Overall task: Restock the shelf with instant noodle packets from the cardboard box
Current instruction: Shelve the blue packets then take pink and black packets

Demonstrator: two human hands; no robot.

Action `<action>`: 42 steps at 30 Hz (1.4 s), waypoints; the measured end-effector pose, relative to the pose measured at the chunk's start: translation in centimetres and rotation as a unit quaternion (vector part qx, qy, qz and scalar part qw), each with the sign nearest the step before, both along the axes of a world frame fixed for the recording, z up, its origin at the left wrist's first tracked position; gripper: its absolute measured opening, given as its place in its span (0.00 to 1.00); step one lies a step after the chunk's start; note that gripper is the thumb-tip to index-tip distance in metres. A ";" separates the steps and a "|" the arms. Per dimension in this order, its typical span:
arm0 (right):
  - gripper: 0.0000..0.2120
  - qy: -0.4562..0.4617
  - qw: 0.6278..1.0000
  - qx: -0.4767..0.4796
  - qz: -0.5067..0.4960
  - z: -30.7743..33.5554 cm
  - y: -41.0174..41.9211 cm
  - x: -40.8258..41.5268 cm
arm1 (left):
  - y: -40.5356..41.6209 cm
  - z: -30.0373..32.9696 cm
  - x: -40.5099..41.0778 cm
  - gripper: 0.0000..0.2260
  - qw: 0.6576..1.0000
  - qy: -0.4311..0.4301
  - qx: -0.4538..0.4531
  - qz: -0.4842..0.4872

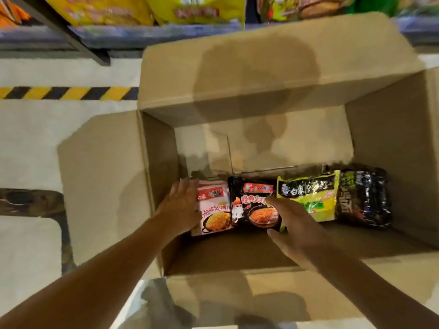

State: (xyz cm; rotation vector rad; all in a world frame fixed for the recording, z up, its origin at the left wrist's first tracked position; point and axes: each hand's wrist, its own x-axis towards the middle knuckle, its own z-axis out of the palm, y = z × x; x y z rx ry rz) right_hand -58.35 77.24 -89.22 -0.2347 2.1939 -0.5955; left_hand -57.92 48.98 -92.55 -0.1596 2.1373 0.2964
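Two bare forearms reach down from the bottom of the view into the open cardboard box (156,176), which stands on the floor in front of the shelf (142,34). Four noodle packets lie side by side in a row along the near part of the box floor: a pink packet (213,211) at the left, then a black and red packet (251,205), a green packet (311,193) and a dark packet (363,198) at the right.

The left hand (180,205) lies flat against the left edge of the pink packet, between it and the box wall, fingers straight and pointing away from the person. The right hand (292,224) is spread wide over the seam between the black and red packet and the green one; one fingertip lies over the black and red packet and the thumb hangs off its near edge. Whether it presses the wrapper cannot be told. Neither hand grips anything.

The pink and the black and red packets thus sit between the two hands, with their long sides running away from the person. The likely move, I judge, is to squeeze the hands together and lift that pair, the left hand being nearer the pink one. The far half of the box floor is bare, and the shelf above already carries yellow bags (99,10).
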 end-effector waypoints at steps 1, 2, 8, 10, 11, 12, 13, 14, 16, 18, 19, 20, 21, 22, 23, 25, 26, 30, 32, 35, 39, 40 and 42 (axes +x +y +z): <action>0.34 0.008 1.000 -0.012 -0.002 -0.7 0.3 0.5 | 0.1 -1.3 0.2 0.43 1.000 -0.011 -0.018 -0.011; 0.34 0.014 1.000 -0.024 -0.007 -1.1 0.4 0.9 | 0.1 -2.3 0.5 0.45 0.999 -0.023 -0.031 -0.024; 0.35 0.034 0.995 -0.092 -0.015 -0.7 2.0 3.1 | 0.8 -4.1 1.7 0.37 0.991 0.006 -0.100 -0.084; 0.38 0.041 0.994 -0.095 -0.016 -0.2 2.3 3.2 | 0.7 -3.3 1.9 0.31 0.994 0.029 -0.074 -0.074; 0.40 0.043 0.995 -0.094 -0.018 0.2 2.4 3.2 | 0.6 -2.8 2.0 0.28 0.997 0.033 -0.050 -0.056; 0.41 0.044 0.995 -0.091 -0.021 0.6 2.3 2.9 | 0.7 -2.2 2.0 0.26 0.999 0.037 -0.025 -0.031; 0.42 0.048 0.994 -0.091 -0.021 0.9 2.3 2.7 | 0.8 -1.5 2.0 0.26 1.000 0.029 -0.003 -0.009; 0.42 0.052 0.995 -0.089 -0.019 1.2 2.2 2.3 | 1.0 -0.6 1.8 0.27 1.000 0.023 0.016 0.009; 0.42 0.050 0.995 -0.083 -0.012 1.5 1.8 1.3 | 1.3 0.9 1.4 0.28 0.998 0.014 0.042 0.044; 0.40 0.048 0.996 -0.075 0.000 1.4 1.2 0.1 | 1.4 2.3 1.2 0.24 0.991 0.025 0.065 0.113; 0.40 0.043 0.997 -0.067 0.005 1.2 0.9 -0.5 | 1.4 3.1 1.1 0.22 0.986 0.035 0.074 0.145; 0.41 0.039 0.998 -0.055 0.010 0.9 0.3 -1.3 | 1.3 3.7 1.0 0.23 0.982 0.043 0.078 0.167; 0.42 0.032 0.998 -0.043 0.019 0.6 -0.1 -1.8 | 1.3 4.2 1.0 0.26 0.978 0.053 0.080 0.185; 0.42 0.024 0.999 -0.036 0.025 0.1 -0.4 -2.2 | 1.4 4.8 1.1 0.28 0.972 0.063 0.083 0.210; 0.43 0.021 0.999 -0.033 0.024 -0.4 -0.8 -2.8 | 1.2 5.2 1.1 0.29 0.964 0.076 0.091 0.238; 0.44 0.024 0.999 -0.023 0.021 -2.0 -1.7 -3.9 | 1.0 5.6 0.8 0.24 0.945 0.105 0.113 0.288; 0.44 0.031 0.999 -0.009 0.033 -2.9 -2.3 -4.3 | 0.8 5.6 0.7 0.22 0.937 0.116 0.125 0.306; 0.47 0.033 0.988 0.095 0.119 -6.8 -5.0 -5.4 | -0.4 4.3 0.4 0.19 0.914 0.159 0.147 0.344; 0.49 0.019 0.973 0.152 0.170 -8.2 -5.8 -5.0 | -0.6 3.3 0.5 0.17 0.907 0.165 0.150 0.357; 0.51 0.033 0.955 0.205 0.212 -9.1 -6.1 -4.1 | -0.4 2.6 0.4 0.16 0.899 0.170 0.158 0.371; 0.51 0.072 0.955 0.197 0.210 -8.5 -5.7 -3.3 | -0.4 1.9 0.4 0.15 0.892 0.170 0.157 0.387; 0.51 0.095 0.955 0.194 0.202 -8.5 -5.4 -3.0 | -0.4 1.8 0.4 0.15 0.892 0.168 0.159 0.388; 0.48 0.135 0.960 0.177 0.169 -8.6 -4.6 -2.2 | -0.3 1.8 0.4 0.15 0.892 0.159 0.164 0.391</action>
